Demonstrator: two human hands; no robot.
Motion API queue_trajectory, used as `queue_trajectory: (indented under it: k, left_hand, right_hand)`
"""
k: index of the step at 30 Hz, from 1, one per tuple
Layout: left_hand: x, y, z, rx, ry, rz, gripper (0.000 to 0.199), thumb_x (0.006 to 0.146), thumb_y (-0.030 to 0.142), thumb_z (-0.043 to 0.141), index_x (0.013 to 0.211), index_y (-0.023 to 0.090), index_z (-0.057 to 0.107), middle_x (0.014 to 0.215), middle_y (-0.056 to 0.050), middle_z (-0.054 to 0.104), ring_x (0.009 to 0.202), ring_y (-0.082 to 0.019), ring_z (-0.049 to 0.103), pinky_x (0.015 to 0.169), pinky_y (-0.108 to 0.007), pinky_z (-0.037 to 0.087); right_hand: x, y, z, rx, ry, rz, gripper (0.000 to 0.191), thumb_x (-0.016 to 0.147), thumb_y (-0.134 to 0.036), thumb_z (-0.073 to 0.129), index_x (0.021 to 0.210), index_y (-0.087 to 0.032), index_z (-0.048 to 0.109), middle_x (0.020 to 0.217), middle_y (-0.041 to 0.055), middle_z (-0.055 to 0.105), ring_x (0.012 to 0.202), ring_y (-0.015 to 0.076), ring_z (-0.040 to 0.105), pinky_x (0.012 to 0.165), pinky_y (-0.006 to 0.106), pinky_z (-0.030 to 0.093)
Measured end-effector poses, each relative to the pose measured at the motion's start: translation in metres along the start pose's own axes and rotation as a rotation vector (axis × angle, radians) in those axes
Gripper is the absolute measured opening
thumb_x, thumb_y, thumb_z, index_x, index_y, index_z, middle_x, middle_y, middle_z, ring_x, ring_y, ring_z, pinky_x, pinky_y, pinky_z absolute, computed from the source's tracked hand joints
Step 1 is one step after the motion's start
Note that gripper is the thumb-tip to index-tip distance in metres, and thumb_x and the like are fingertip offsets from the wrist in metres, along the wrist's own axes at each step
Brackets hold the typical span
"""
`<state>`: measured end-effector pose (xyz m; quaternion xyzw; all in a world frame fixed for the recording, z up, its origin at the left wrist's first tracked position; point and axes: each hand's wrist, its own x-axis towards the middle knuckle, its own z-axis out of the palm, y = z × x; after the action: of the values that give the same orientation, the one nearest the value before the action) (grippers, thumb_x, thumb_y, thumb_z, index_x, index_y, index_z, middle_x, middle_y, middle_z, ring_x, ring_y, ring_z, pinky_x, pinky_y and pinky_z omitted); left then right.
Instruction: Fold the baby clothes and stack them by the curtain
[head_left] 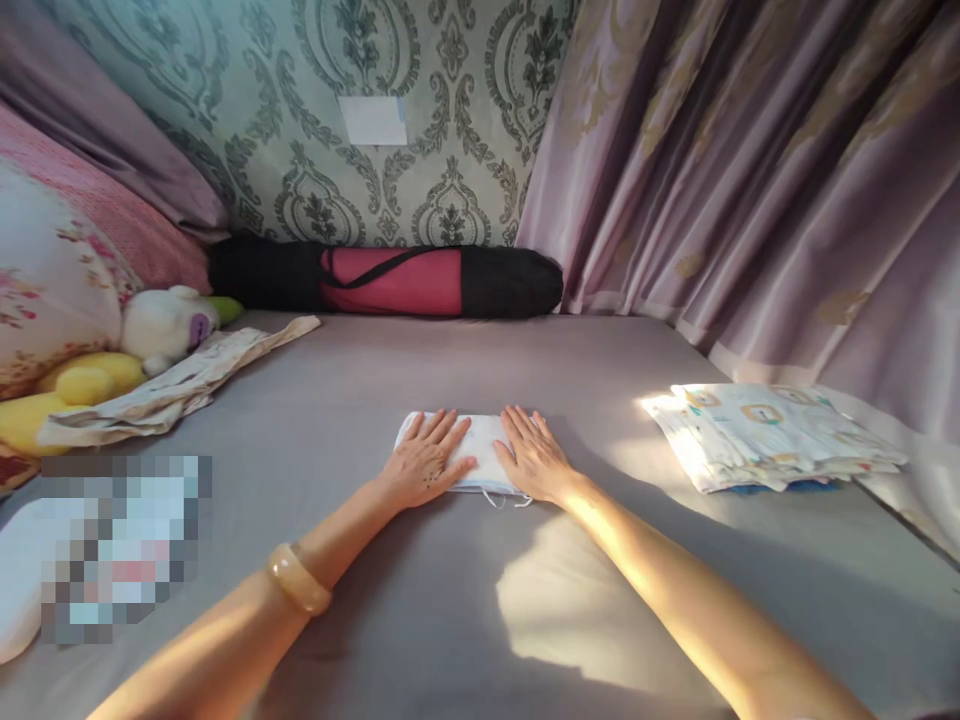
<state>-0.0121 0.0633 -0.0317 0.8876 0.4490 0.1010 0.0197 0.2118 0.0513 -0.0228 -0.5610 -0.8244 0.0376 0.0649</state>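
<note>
A small folded white cloth lies flat on the grey sheet, with thin white strings hanging from its near edge. My left hand rests palm down on its left end, fingers stretched out and pointing away from me. On the right end lies my right hand, also flat with its fingers extended. The cloth's middle shows between the two hands; its ends are partly covered. A pale bangle circles my left forearm.
A stack of folded printed cloths sits at the right, near the curtain. A black and red long bag lies along the wall. Plush toys, a crumpled printed cloth and a blurred-out item are at the left.
</note>
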Motion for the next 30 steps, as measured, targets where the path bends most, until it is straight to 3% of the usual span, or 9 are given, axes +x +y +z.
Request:
queue_trajectory:
  k: [3, 7, 14, 21, 23, 26, 30]
  left_hand:
    - [-0.001, 0.000, 0.006, -0.015, -0.049, -0.027, 0.070, 0.096, 0.064, 0.024, 0.152, 0.022, 0.032, 0.157, -0.011, 0.033, 0.146, -0.029, 0.026, 0.118, -0.052, 0.017]
    - [0.000, -0.009, 0.000, -0.061, -0.110, 0.003, 0.073, 0.096, 0.065, 0.023, 0.152, 0.020, 0.030, 0.158, -0.011, 0.031, 0.147, -0.028, 0.024, 0.118, -0.051, 0.017]
    - [-0.014, -0.040, -0.002, -0.079, -0.075, -0.082, 0.068, 0.099, 0.058, 0.020, 0.151, 0.017, 0.033, 0.158, -0.010, 0.030, 0.148, -0.026, 0.019, 0.120, -0.047, 0.019]
    - [-0.017, -0.047, 0.003, -0.217, -0.081, -0.114, 0.069, 0.097, 0.060, 0.023, 0.150, 0.018, 0.037, 0.159, -0.009, 0.029, 0.148, -0.025, 0.019, 0.120, -0.048, 0.018]
    - [-0.017, -0.047, -0.001, -0.342, -0.046, -0.177, 0.068, 0.097, 0.060, 0.022, 0.149, 0.018, 0.038, 0.159, -0.008, 0.029, 0.148, -0.024, 0.019, 0.121, -0.046, 0.017]
    - [-0.018, -0.047, -0.006, -0.552, 0.090, -0.324, 0.068, 0.097, 0.060, 0.019, 0.147, 0.020, 0.040, 0.158, -0.006, 0.031, 0.148, -0.021, 0.020, 0.121, -0.041, 0.020]
    - [-0.022, -0.046, -0.010, -0.712, 0.217, -0.409, 0.071, 0.097, 0.060, 0.020, 0.143, 0.013, 0.046, 0.154, -0.009, 0.039, 0.147, -0.020, 0.025, 0.121, -0.037, 0.019]
  right_hand:
    - [-0.001, 0.008, 0.012, -0.003, 0.008, 0.000, 0.065, 0.101, -0.043, 0.023, 0.149, 0.001, 0.033, 0.156, 0.0192, 0.029, 0.147, 0.0273, 0.022, 0.121, 0.047, 0.014]
    - [0.000, 0.011, 0.007, 0.021, -0.037, -0.020, 0.067, 0.101, -0.045, 0.021, 0.149, 0.000, 0.032, 0.156, 0.0191, 0.029, 0.147, 0.0274, 0.021, 0.120, 0.048, 0.014]
    - [-0.008, 0.028, -0.001, 0.059, -0.048, 0.031, 0.066, 0.101, -0.043, 0.019, 0.152, -0.002, 0.028, 0.159, 0.0158, 0.021, 0.149, 0.0272, 0.012, 0.120, 0.048, 0.019]
    - [-0.009, 0.035, 0.001, 0.077, -0.065, 0.020, 0.065, 0.100, -0.042, 0.023, 0.151, -0.002, 0.031, 0.158, 0.0158, 0.025, 0.148, 0.0278, 0.015, 0.119, 0.048, 0.024]
    - [-0.007, 0.030, -0.006, 0.049, -0.088, 0.018, 0.062, 0.100, -0.038, 0.025, 0.149, -0.001, 0.033, 0.157, 0.0170, 0.027, 0.148, 0.0291, 0.018, 0.119, 0.051, 0.021]
    - [0.003, 0.010, -0.018, -0.013, -0.014, -0.039, 0.058, 0.100, -0.029, 0.025, 0.150, -0.002, 0.033, 0.158, 0.0163, 0.025, 0.148, 0.0276, 0.016, 0.121, 0.052, 0.010]
    - [0.021, -0.026, -0.020, 0.024, 0.004, -0.344, 0.055, 0.100, -0.028, 0.028, 0.151, -0.009, 0.032, 0.160, 0.0103, 0.020, 0.149, 0.0236, 0.012, 0.122, 0.049, 0.007]
